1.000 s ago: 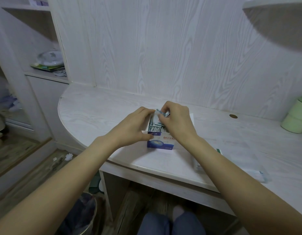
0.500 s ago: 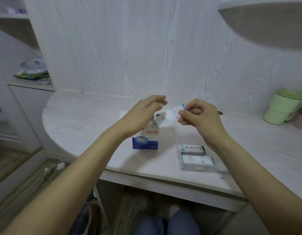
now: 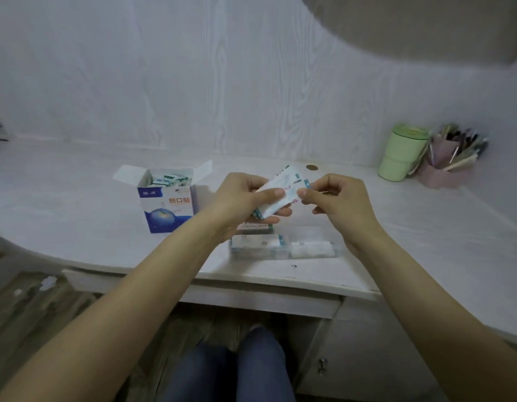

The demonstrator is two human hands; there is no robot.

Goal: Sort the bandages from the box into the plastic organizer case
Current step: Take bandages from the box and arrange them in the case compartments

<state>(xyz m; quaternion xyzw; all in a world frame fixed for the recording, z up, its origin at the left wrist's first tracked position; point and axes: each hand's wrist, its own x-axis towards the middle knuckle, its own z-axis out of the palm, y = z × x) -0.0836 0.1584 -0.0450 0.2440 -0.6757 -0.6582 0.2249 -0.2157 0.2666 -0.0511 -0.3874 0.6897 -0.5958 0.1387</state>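
Observation:
A blue and white bandage box [image 3: 167,205] stands open on the desk, left of my hands, with several wrapped bandages inside. My left hand [image 3: 242,198] and my right hand [image 3: 337,203] both pinch a small stack of white wrapped bandages [image 3: 283,188] held above the desk. Directly below my hands lies the clear plastic organizer case [image 3: 283,246], with bandages lying in its compartments; my left wrist hides its far left part.
A green cup [image 3: 402,153] and a pink holder full of pens [image 3: 448,161] stand at the back right against the wall. The desk's curved front edge [image 3: 251,278] runs close below the case. My knees show under the desk.
My right hand pulled bandages out of the box and carried them right. My left hand left the box and now grips them too, above the case. The view shifted right.

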